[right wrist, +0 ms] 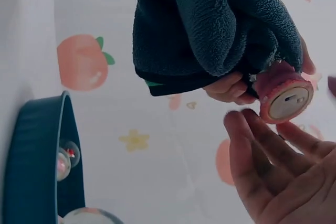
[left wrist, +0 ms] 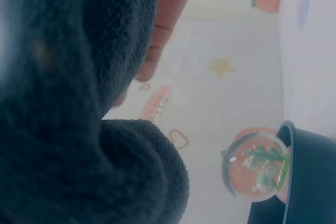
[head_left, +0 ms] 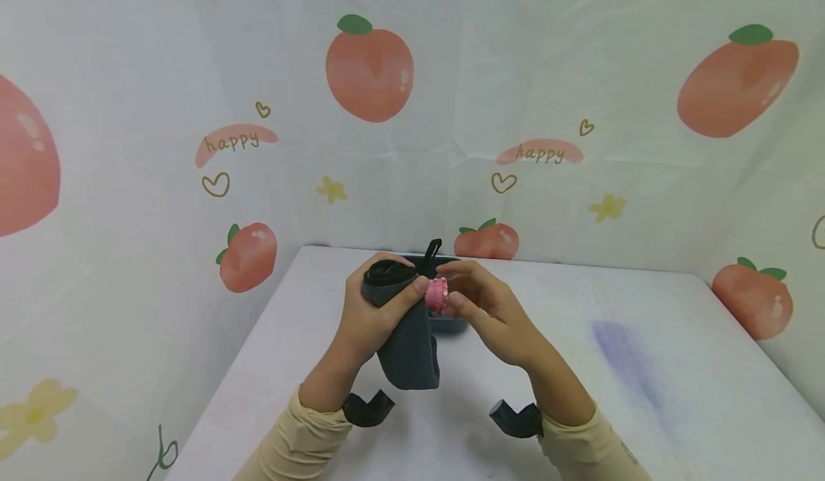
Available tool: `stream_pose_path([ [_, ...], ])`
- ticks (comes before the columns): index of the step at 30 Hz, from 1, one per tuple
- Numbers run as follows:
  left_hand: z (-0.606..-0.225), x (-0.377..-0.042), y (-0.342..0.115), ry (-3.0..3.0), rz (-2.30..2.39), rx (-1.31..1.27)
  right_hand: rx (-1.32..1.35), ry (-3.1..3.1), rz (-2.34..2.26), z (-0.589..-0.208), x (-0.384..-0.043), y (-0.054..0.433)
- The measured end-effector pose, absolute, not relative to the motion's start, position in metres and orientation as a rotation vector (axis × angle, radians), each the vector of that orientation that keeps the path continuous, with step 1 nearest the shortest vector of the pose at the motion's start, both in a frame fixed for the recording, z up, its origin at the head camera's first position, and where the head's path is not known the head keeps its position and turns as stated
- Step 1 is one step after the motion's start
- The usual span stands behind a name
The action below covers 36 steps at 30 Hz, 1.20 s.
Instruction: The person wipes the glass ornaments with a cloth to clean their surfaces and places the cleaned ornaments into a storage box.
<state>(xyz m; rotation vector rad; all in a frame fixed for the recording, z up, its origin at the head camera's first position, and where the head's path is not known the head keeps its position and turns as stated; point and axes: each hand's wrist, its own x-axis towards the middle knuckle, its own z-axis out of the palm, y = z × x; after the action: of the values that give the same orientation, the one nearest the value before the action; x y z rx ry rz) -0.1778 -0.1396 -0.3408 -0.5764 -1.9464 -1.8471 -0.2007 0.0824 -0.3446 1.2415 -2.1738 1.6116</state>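
My left hand (head_left: pixel 369 308) grips a dark blue-grey towel (head_left: pixel 407 358), which hangs down in folds below it. Out of the towel's right side sticks the pink round base (head_left: pixel 437 296) of an ornament, its upper part hidden in the cloth. The right wrist view shows this base's pale underside (right wrist: pixel 289 103) with a small slot and knob. Just beside the base, my right hand (head_left: pixel 491 316) has its fingers loosely bent and holds nothing. Whether a fingertip touches the base, I cannot tell.
Behind the hands on the white table (head_left: pixel 548 366) stands a dark blue bin (head_left: pixel 451 326). Clear globes with small figures inside sit in it, one (left wrist: pixel 257 166) showing at its rim. A fruit-printed cloth (head_left: pixel 438 137) hangs behind the table.
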Motion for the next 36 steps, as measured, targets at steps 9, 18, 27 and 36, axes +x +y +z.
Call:
stream_pose_path([
  [9,-0.3391,-0.1775,-0.1404,-1.936,-1.830,-0.571,1.326,-2.055,1.576,-0.3463,-0.2017,0.0796],
  [18,-0.3387,-0.1768,-0.1387,-1.924,-1.845,-0.596,1.238,-2.205,1.560,-0.3438,-0.1997,0.0828],
  [27,-0.3394,-0.1767,-0.1380,-1.947,-1.831,-0.616,1.278,-2.004,1.529,-0.3400,-0.1992,0.0835],
  [36,-0.3388,-0.1773,-0.1389,-1.939,-1.881,-0.557,1.197,-1.978,1.642,-0.3372,-0.1977,0.0862],
])
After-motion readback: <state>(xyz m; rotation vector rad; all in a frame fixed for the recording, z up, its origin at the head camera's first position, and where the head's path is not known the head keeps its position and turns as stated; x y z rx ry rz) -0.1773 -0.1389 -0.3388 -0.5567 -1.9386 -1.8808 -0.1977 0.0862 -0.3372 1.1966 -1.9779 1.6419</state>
